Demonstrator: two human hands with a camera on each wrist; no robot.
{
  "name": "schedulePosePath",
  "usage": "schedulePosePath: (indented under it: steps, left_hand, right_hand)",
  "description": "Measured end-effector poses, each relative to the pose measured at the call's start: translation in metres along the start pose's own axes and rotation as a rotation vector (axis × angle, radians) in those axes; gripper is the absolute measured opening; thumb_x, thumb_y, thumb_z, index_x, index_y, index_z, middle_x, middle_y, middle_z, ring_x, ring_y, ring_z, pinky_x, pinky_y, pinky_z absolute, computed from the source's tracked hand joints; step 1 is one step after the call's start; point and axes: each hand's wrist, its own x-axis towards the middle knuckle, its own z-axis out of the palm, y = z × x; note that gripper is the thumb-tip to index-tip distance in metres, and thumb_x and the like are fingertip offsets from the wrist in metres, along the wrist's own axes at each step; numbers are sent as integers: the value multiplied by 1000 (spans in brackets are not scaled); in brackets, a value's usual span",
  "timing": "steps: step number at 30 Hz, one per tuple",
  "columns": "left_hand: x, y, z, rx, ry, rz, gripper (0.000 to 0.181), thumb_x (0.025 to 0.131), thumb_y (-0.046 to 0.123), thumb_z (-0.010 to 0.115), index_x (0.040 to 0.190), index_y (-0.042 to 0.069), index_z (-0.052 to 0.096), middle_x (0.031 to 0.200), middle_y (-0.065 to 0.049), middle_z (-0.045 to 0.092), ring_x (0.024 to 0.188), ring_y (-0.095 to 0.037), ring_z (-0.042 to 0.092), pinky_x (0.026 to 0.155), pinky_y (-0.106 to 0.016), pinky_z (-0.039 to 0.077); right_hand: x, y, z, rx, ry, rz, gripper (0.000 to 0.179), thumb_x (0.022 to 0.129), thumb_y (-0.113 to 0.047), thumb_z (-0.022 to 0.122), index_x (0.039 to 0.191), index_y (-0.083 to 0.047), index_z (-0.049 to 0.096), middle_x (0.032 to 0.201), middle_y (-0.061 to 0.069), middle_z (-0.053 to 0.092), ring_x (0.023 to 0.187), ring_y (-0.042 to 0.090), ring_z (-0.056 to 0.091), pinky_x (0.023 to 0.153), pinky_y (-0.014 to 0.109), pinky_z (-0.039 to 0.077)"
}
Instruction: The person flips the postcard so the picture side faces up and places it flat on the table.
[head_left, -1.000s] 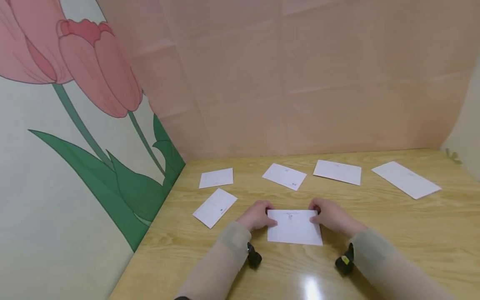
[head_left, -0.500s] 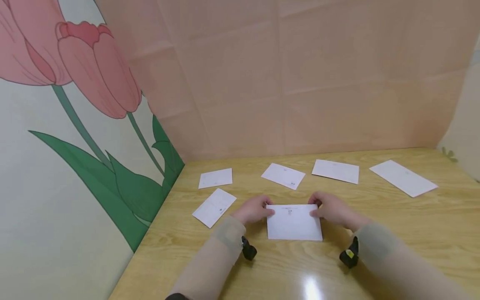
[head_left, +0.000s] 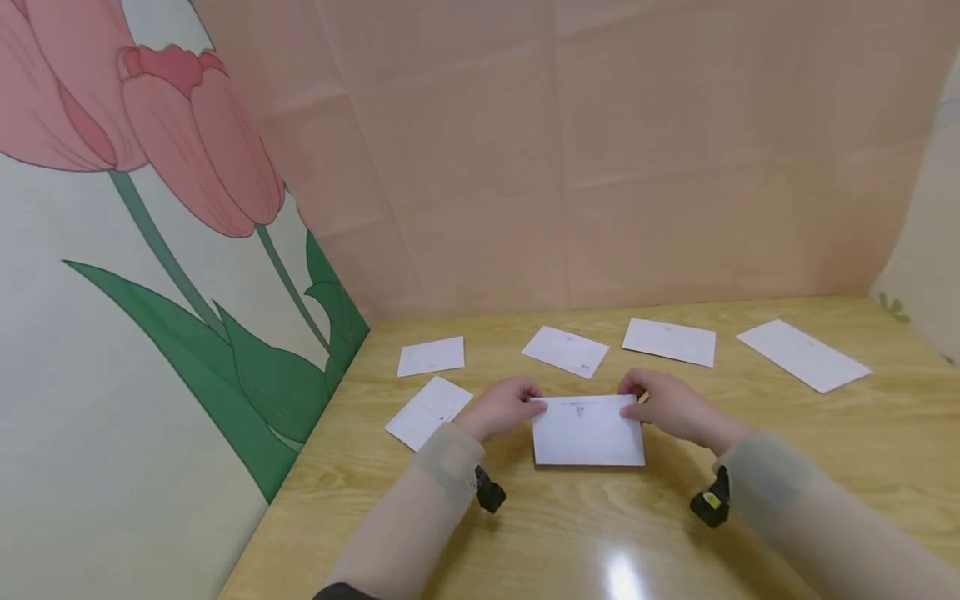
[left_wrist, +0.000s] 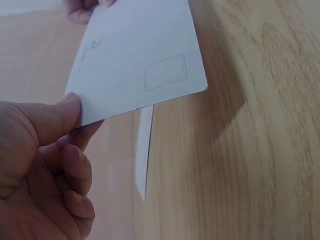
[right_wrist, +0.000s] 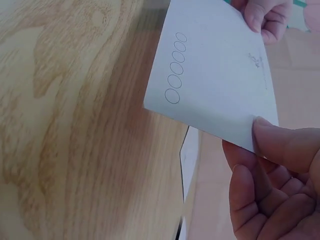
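A white postcard is held at its two far corners, tilted with its far edge raised off the table. My left hand pinches one corner between thumb and fingers, and my right hand pinches the other. In the left wrist view, a printed stamp box shows on the postcard, with the thumb of my left hand on its face. The right wrist view shows a row of printed ovals on the postcard; there the thumb of my right hand presses the front and its fingers curl behind.
On the wooden table lie more white cards: a back-left card, a left card partly behind my left arm, a middle card, a back card and a far-right card. A pinkish backdrop rises behind.
Both hands have lifted the postcard off the table and moved it slightly away from the body. The other cards have stayed in place.
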Motion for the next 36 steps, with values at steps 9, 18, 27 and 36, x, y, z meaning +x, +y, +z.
schedulePosePath:
  steps: [9, 18, 27, 36]
  left_hand:
    - [-5, 7, -6, 17, 60, 36, 11, 94, 30, 63, 90, 21, 63, 81, 6, 59, 72, -12, 50, 61, -27, 42]
    - [-10, 10, -7, 121, 85, 143, 11, 93, 30, 65, 86, 22, 68, 79, 13, 61, 68, -7, 52, 59, -24, 44]
    - [-18, 15, -6, 434, 107, 332, 8, 91, 24, 68, 90, 19, 74, 83, 14, 64, 73, 2, 54, 68, -16, 46]
    - [-22, 11, 2, 455, 47, 372, 7, 91, 15, 67, 90, 13, 74, 83, 11, 65, 71, 0, 54, 64, -14, 44]
  right_hand:
    - [-5, -4, -5, -91, 118, -160, 9, 90, -7, 66, 95, -8, 60, 95, 6, 62, 87, 23, 57, 68, 34, 48]
    - [-13, -4, -5, -174, 173, -212, 8, 90, -8, 66, 86, -12, 60, 76, -1, 57, 67, 16, 47, 56, 30, 41]
    - [-18, -5, -4, -222, 142, -240, 8, 90, -7, 66, 84, -12, 64, 77, -5, 59, 67, 13, 49, 58, 29, 43]
    - [-21, 5, 6, -274, 118, -293, 17, 85, -1, 68, 80, -17, 63, 79, -9, 61, 73, 8, 55, 65, 31, 49]
